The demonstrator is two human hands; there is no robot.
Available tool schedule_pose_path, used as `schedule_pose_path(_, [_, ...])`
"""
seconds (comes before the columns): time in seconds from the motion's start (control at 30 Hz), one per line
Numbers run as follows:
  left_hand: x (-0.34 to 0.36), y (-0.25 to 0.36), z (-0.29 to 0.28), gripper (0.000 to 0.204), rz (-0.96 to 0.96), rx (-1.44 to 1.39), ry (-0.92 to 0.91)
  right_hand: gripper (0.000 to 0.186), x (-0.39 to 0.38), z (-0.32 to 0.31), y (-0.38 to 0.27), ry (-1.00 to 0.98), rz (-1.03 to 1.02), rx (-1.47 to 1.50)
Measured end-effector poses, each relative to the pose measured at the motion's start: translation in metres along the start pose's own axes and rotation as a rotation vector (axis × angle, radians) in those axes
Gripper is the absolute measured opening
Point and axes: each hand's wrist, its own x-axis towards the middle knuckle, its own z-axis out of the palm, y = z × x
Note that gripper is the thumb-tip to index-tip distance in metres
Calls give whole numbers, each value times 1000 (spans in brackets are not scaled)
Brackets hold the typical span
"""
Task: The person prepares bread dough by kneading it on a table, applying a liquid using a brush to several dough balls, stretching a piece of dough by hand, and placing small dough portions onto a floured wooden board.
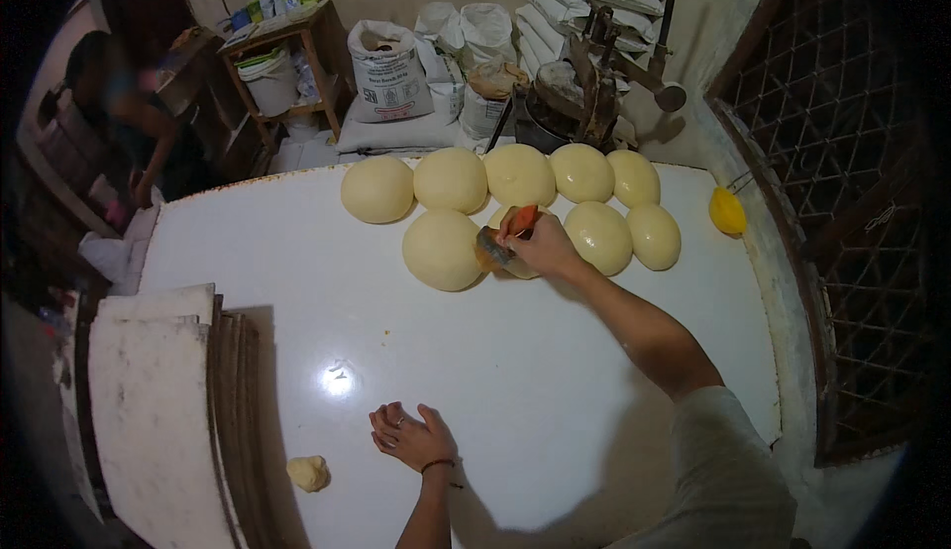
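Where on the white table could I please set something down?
The white table has bare room between the stacked boards and the dough balls, and right of the right forearm. Crowded: the far edge, with the balls, right hand and brush; and near left, with boards, dough lump and left hand.

The right hand (538, 244) is above the table (555, 381), over the far half; the left hand (414, 438) is nearer the person. The brush (492, 250) is in the right hand, its head to the left. Behind the right hand lies the back row of five dough balls (520, 175). Of the front row of four dough balls (598, 239), one is left of the right hand, one beneath, two right. The dough lump (308, 473) is left of the left hand; the board stack (154, 420) is farther left. The machine (565, 103) stands behind the back row.
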Motion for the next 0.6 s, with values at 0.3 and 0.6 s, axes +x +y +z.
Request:
schedule_pose_path(0.3, [1, 25, -22, 47, -70, -91, -109, 11, 26, -17, 14, 19, -177, -282])
schedule_pose_path(0.6, [-3, 40, -30, 47, -57, -96, -215, 6, -31, -89, 42, 304, 207, -191])
